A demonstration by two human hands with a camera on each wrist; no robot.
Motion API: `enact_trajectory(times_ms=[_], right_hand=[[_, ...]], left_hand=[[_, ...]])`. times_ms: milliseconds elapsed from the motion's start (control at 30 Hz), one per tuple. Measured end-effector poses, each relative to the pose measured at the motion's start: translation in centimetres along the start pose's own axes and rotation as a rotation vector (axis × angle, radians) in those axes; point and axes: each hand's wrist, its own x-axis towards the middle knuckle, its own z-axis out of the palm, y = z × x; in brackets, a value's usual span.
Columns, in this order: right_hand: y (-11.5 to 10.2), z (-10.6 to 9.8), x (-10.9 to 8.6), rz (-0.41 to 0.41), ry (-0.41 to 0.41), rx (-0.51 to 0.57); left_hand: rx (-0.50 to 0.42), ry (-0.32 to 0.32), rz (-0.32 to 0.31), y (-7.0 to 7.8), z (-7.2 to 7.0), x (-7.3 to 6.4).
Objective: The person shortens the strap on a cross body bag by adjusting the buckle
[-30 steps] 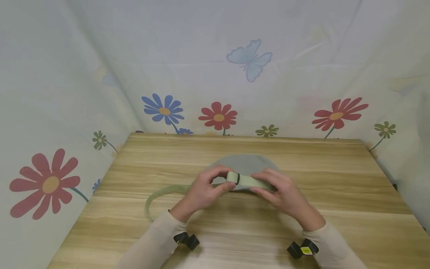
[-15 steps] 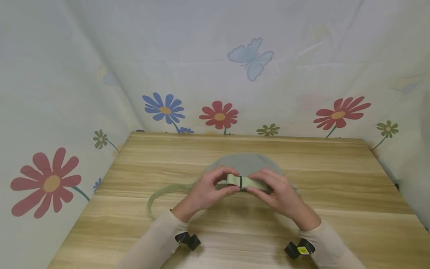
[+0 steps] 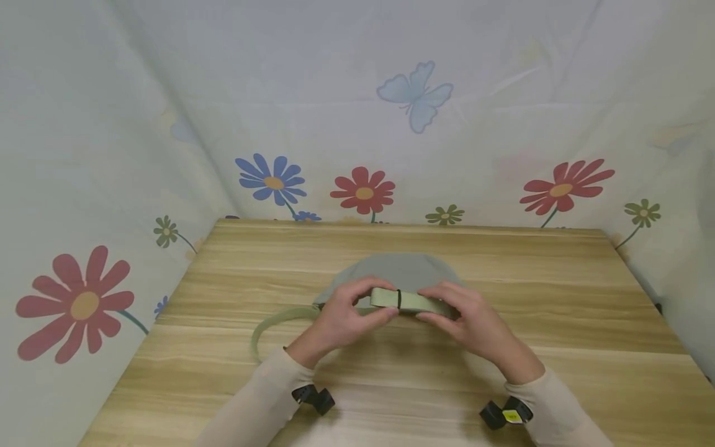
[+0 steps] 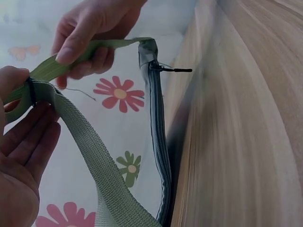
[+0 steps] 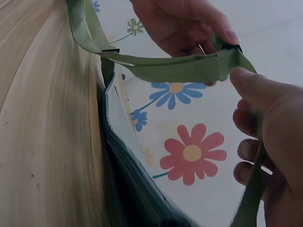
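Observation:
A grey-green zippered bag (image 3: 404,267) rests on the wooden table, partly hidden behind both hands. Its light green webbing strap (image 3: 416,302) is raised in front of it and passes through a black slider buckle (image 3: 399,299). My left hand (image 3: 337,316) pinches the folded strap at the slider between thumb and fingers. To the right of the slider, my right hand (image 3: 475,320) pinches the strap. In the left wrist view, the bag's zipper (image 4: 158,127) runs along its edge, with a dark zipper pull (image 4: 177,70) sticking out.
More strap (image 3: 268,326) curves over the tabletop (image 3: 268,261) to the left of the bag. A white fabric backdrop (image 3: 313,93) with printed flowers and a butterfly encloses the table at the back and sides. Each wrist wears a black camera (image 3: 314,399).
The strap loop on the left of the slider has grown longer. My right hand moved left toward the slider, then back right. The bag has shifted slightly left.

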Motion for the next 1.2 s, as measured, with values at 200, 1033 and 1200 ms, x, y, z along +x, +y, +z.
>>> enact_trajectory(times_ms=[200, 1033, 1200], right_hand=[[0.3, -0.8, -0.9, 0.119, -0.027, 0.026], [0.1, -0.4, -0.2, 0.001, -0.004, 0.012], [0.3, -0.1, 0.0, -0.059, 0.007, -0.009]], left_hand=[[-0.015, 0.027, -0.029, -0.1, -0.5, -0.1], [-0.036, -0.002, -0.020, -0.5, 0.4, 0.1], [0.000, -0.012, 0.049, -0.8, 0.8, 0.5]])
